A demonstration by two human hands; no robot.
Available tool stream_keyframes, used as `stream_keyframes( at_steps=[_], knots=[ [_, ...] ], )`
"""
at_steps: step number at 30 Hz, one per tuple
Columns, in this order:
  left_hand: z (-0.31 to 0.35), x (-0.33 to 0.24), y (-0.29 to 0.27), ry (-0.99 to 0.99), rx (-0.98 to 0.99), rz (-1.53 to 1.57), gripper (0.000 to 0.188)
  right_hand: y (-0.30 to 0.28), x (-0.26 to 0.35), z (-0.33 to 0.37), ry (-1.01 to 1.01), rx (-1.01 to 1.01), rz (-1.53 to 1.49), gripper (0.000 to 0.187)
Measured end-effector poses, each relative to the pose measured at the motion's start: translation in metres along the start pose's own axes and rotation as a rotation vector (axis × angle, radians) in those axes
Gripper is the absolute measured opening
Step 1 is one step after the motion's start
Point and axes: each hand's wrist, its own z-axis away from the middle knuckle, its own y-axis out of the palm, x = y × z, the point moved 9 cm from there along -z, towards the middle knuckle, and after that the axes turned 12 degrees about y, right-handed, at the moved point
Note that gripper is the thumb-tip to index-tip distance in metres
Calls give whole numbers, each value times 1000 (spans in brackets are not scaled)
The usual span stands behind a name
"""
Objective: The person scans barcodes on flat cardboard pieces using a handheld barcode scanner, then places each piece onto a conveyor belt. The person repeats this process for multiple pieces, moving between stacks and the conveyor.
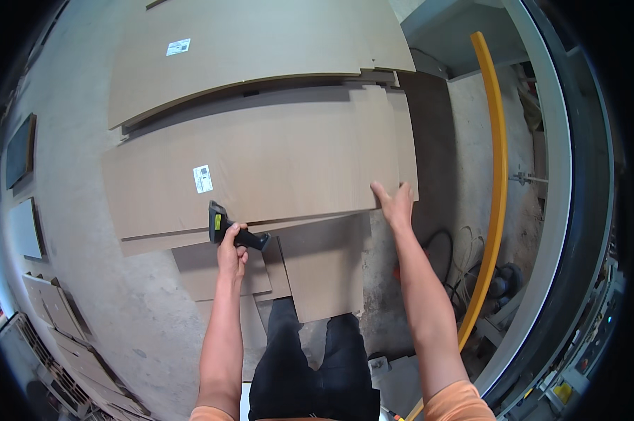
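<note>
My left hand (232,249) is wrapped round the grip of a black handheld barcode scanner (217,223) with a yellow-green label on its head. The scanner is over the near left edge of a long brown wood-fibre panel (296,154). A white printed label (202,179) is stuck on that panel, just beyond the scanner. My right hand (396,203) grips the panel's near right corner, its thumb on top and spread from the fingers; some fingers are hidden. More panels show under this one at its right end and near edge.
Beyond lies another stack of panels (261,42) bearing a white label (178,47). Smaller boards (324,266) lie below, against my legs. A yellow curved rail (498,140) and a machine frame (559,140) stand right, cables (464,259) beneath. More boards (57,302) rest far left.
</note>
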Motion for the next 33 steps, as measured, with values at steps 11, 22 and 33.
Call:
stream_keyframes(
  at_steps=[11, 22, 33],
  knots=[
    [12, 14, -54, 70, -127, -198, 23, 15, -81, 67, 78, 299, 131, 71],
    [113, 59, -180, -214, -126, -252, 26, 68, -189, 202, 393, 625, -379, 62],
    [124, 65, -204, -231, -128, -326, 26, 81, -216, 237, 398, 680, -309, 65]
  ],
)
